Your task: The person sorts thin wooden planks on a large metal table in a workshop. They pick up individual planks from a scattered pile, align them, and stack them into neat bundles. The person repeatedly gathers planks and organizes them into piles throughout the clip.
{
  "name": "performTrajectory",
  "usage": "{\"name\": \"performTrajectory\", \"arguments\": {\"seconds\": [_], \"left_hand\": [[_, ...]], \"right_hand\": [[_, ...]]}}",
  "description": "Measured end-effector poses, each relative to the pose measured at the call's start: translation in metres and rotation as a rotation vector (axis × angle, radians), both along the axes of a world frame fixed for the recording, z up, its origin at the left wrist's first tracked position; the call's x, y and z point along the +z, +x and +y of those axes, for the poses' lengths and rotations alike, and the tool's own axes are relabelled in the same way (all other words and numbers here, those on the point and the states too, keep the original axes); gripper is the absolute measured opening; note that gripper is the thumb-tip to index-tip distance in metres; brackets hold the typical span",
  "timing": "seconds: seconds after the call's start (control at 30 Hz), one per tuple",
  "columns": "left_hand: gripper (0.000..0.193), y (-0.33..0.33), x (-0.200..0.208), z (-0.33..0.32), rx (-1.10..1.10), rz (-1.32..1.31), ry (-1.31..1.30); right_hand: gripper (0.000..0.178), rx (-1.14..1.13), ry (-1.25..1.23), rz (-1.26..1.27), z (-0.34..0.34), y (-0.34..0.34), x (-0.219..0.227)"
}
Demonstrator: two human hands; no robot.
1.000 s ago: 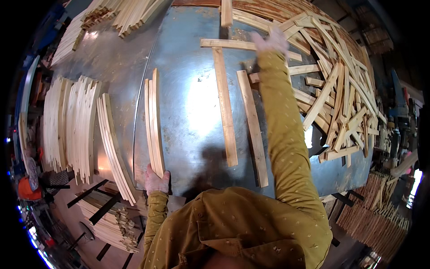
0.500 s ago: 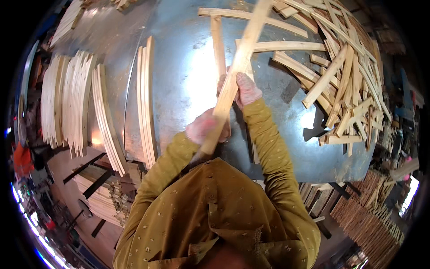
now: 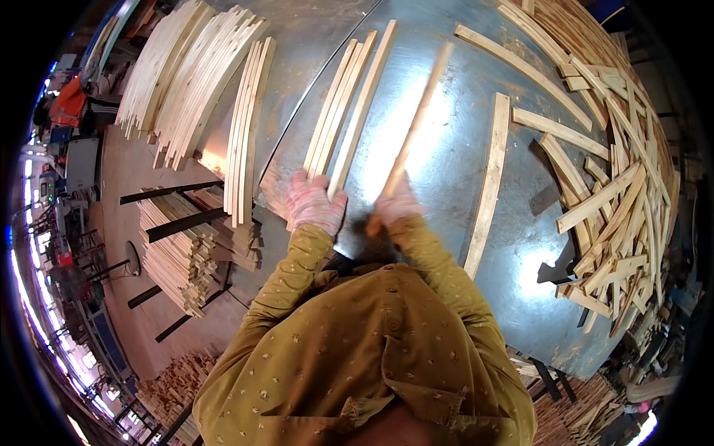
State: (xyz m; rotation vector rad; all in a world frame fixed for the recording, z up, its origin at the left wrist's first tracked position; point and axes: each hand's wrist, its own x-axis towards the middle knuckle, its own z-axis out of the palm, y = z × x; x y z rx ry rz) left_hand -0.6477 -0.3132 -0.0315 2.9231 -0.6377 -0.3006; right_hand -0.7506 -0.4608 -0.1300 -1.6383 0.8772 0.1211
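1. Slats (image 3: 340, 108) of pale wood lay side by side in a small group on the metal table (image 3: 513, 293), left of its middle.
2. The left hand (image 3: 318, 204) was at the near ends of this group, with the fingers spread over them.
3. One single slat (image 3: 362, 110) lay just beside the group, on its right. Its near end was between the thumb and the fingers of the left hand; I cannot tell whether they pinched it.
4. The right hand (image 3: 399, 204) was closed around the near part of a blurred slat (image 3: 421, 115), which pointed to the far side and leaned a little to the right. This slat was to the right of the single one and apart from it.
5. Farther right, a lone slat (image 3: 489, 186) lay on the table, and a long slat (image 3: 529, 73) lay beyond it, at the far right.
6. At the right edge there was a disordered pile (image 3: 601, 198) of slats, crossing each other.
7. On the left, a narrow bundle (image 3: 248, 130) stood next to two wide rows, a nearer row (image 3: 213, 83) and an outer row (image 3: 165, 70).
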Motion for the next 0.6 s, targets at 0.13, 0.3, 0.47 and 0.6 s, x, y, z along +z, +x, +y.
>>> {"name": "performTrajectory", "arguments": {"seconds": [0.13,0.3,0.47,0.6], "left_hand": [[0.103,0.017,-0.015,0.022,0.200,0.215,-0.284],[0.106,0.016,-0.019,0.013,0.150,0.248,0.122],[0.099,-0.017,-0.025,-0.015,-0.182,0.091,-0.236],[0.084,-0.084,-0.032,-0.082,-0.251,1.148,-0.854]], "right_hand": [[0.063,0.645,-0.146,-0.098,0.038,0.031,0.054],[0.077,-0.033,-1.240,0.209,-0.044,-0.047,0.020],[0.090,-0.366,-0.519,0.436,-0.125,-0.114,0.035],[0.081,-0.718,0.128,-0.271,-0.102,-0.072,0.029]]}}
